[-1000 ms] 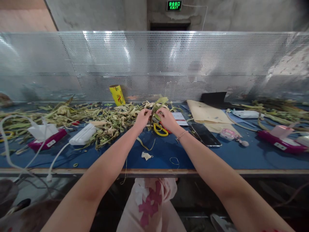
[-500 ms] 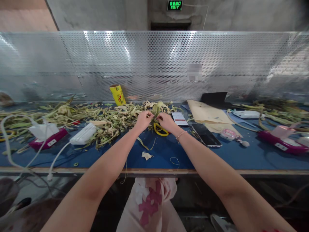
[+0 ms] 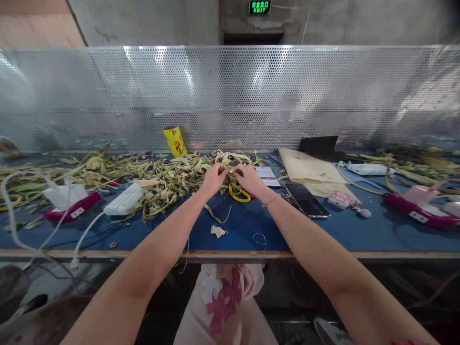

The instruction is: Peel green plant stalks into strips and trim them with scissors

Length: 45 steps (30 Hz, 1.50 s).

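Note:
My left hand (image 3: 214, 177) is closed in a pinch at the right end of a heap of dried, greenish-yellow leaves and stems (image 3: 176, 179). Close beside it, fingertips facing, my right hand (image 3: 247, 177) pinches too. A bit of greenish plant matter shows in the narrow gap between them. What exactly sits in either pinch is hidden by the fingers. Just below the hands lie the yellow handles of a pair of scissors (image 3: 240, 194), partly covered. A thin plant strip (image 3: 218, 216) and a pale scrap (image 3: 219, 232) rest nearer me on the blue tabletop (image 3: 237, 242).
Left are a white power adapter (image 3: 124, 199) and a purple power strip (image 3: 72, 209) with cables. A yellow carton (image 3: 175, 141) stands behind the heap. Right lie phones (image 3: 308, 200), brown paper (image 3: 309, 165), a pink case (image 3: 339, 199) and another purple strip (image 3: 419, 211). A perforated metal screen (image 3: 230, 96) closes the back.
A green leaf that stood up between my hands no longer shows there. Both hands have shifted only slightly, staying pinched. The things on the table lie as before.

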Each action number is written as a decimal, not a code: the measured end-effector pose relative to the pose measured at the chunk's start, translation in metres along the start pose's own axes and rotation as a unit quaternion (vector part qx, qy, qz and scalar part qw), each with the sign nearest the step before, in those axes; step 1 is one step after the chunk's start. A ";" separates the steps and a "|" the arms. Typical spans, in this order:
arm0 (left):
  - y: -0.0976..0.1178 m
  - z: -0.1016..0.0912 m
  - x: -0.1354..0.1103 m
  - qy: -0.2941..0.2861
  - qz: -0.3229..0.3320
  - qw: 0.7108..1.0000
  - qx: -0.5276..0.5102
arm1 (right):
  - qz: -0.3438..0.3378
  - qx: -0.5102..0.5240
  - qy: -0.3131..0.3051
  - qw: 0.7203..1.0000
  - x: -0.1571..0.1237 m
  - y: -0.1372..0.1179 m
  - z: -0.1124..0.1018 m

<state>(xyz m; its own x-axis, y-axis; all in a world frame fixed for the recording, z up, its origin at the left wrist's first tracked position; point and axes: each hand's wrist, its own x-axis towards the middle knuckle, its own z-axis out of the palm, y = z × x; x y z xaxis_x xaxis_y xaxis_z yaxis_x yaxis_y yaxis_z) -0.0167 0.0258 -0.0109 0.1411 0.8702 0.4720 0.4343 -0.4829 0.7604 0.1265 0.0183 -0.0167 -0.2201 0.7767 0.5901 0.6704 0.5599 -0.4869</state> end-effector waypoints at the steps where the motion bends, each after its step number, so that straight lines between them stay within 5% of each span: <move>1: -0.001 0.000 0.000 0.000 -0.001 1.000 0.001 | 0.000 0.006 0.006 1.000 0.000 -0.001 -0.002; 10: -0.001 0.000 -0.001 -0.055 0.032 0.998 -0.011 | -0.029 0.053 0.050 0.997 0.000 -0.004 -0.007; 20: -0.005 0.005 -0.001 -0.101 -0.011 0.988 -0.116 | -0.031 0.098 0.070 0.992 0.001 -0.003 -0.004; 27: -0.004 0.006 -0.002 -0.082 -0.012 0.989 -0.126 | -0.007 0.131 0.099 0.986 0.002 -0.003 -0.005; 32: -0.002 0.007 -0.001 -0.044 -0.068 0.978 -0.191 | -0.089 0.018 0.177 0.980 0.000 -0.009 -0.013; 45: 0.002 0.008 -0.002 -0.004 -0.105 0.961 -0.255 | -0.113 -0.062 0.066 0.989 0.001 0.002 -0.006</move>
<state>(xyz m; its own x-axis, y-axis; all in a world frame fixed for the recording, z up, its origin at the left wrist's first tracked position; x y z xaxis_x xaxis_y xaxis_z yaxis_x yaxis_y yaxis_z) -0.0094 0.0237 -0.0137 0.1053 0.9536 0.2820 -0.0374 -0.2795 0.9594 0.1314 0.0184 -0.0132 -0.2865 0.5867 0.7574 0.6985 0.6690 -0.2540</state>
